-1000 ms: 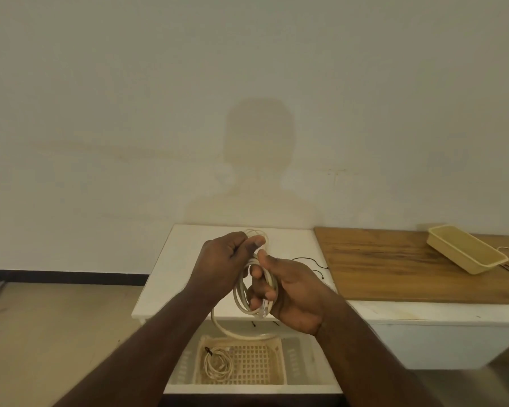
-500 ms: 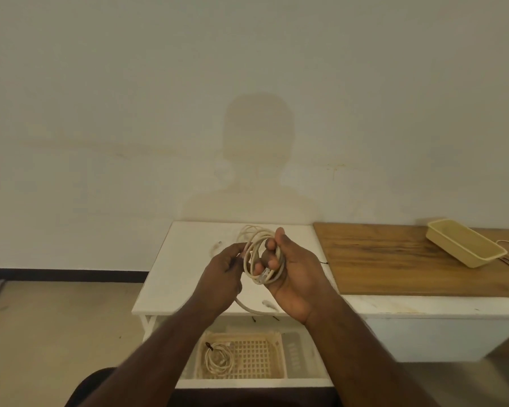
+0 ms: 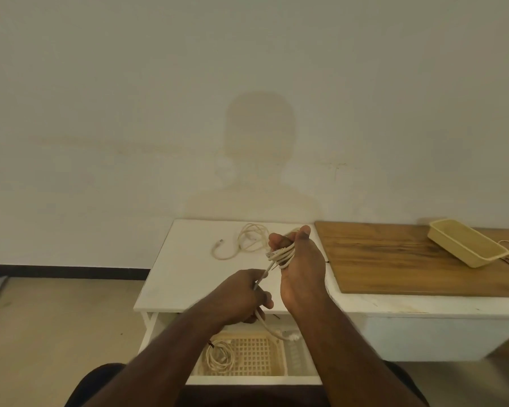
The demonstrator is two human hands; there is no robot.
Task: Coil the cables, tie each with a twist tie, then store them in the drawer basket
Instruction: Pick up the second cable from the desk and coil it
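White cabinet top (image 3: 185,277), wood board (image 3: 400,259) adj.

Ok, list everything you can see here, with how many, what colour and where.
Cable being coiled: one, cream, looped in the right hand, tail running through the left.
Loose cable: one, cream, uncoiled on the white table.
Coiled cable: one, cream, tied, in the drawer basket.
Drawer basket: one, cream lattice, in the open drawer.
White table: one, centre.
Wooden board: one, brown, on the right.
Tray: one, beige, tilted on the board.
Left hand: gripping the tail.
Right hand: holding the coil.
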